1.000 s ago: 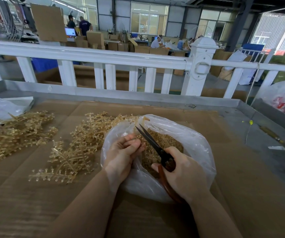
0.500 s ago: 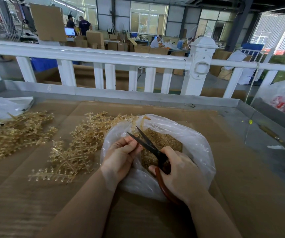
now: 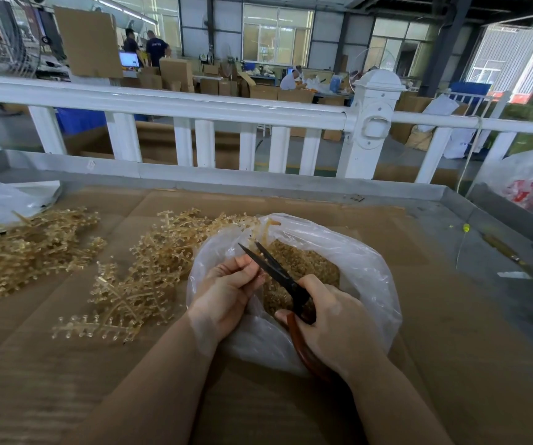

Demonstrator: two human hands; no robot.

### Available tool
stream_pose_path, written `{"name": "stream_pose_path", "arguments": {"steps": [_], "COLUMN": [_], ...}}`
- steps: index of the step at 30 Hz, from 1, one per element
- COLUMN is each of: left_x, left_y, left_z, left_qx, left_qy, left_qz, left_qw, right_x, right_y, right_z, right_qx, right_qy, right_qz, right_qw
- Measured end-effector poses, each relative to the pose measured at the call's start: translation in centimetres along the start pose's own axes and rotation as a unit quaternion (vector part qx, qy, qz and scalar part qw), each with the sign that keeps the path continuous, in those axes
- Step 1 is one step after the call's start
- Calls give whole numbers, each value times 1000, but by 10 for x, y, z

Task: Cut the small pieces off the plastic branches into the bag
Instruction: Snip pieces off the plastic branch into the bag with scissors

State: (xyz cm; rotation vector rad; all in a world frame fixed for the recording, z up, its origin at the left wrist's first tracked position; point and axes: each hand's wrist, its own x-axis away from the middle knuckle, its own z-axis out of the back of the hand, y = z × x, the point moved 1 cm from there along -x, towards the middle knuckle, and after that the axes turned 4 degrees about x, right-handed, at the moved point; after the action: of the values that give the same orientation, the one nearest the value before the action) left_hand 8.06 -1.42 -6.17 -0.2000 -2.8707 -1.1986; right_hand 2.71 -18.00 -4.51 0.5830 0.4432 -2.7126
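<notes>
A clear plastic bag [image 3: 364,271] sits open on the cardboard-covered surface [image 3: 451,364], near its front middle, and holds a heap of small amber cut pieces [image 3: 300,268]. Over the bag's mouth the left hand [image 3: 226,293] has its fingers [image 3: 242,274] pressed together in a pinch on something small at the bag's left rim; what they pinch is too hidden to make out. The right hand [image 3: 339,329] curls its fingers round the reddish-brown handles of a pair of scissors [image 3: 278,274], whose dark blades stand slightly parted and point up and away, with the tips just above the left fingertips. One pale plastic stem [image 3: 266,229] pokes up at the bag's far rim. Just left of the bag, and touching it, lies a tangled pile of amber plastic branches [image 3: 149,271] with small knobs on their twigs; a second pile [image 3: 24,248] lies further left, apart from the first. Behind that pile rests another clear bag [image 3: 5,200]. A white railing [image 3: 194,110] runs along the far edge of the surface, and beyond it stand cardboard boxes [image 3: 175,72] and people at work in a hall. At far right sits a white bag with red print [image 3: 528,184].
</notes>
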Motion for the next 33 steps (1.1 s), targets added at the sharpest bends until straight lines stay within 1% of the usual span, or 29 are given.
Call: {"name": "stream_pose_path", "arguments": {"steps": [12,18,28,33], "left_x": [0,3,3,2], "left_y": [1,3,4,3], "left_z": [0,-2,0,0], "left_qx": [12,18,10,1], "left_qy": [-3,-4,-4,-7], "left_qz": [7,13,30,23], "left_qw": [1000,1000,999,1000], "right_x": [0,0,-2,0], "right_y": [-4,-3,-4,-2], "right_z": [1,-3,-5,-7], "right_qx": [-9,15,14,11], "right_qy": [18,28,29,26], "right_qz": [7,-4,3,3], "right_qw": [1000,999,999,1000]}}
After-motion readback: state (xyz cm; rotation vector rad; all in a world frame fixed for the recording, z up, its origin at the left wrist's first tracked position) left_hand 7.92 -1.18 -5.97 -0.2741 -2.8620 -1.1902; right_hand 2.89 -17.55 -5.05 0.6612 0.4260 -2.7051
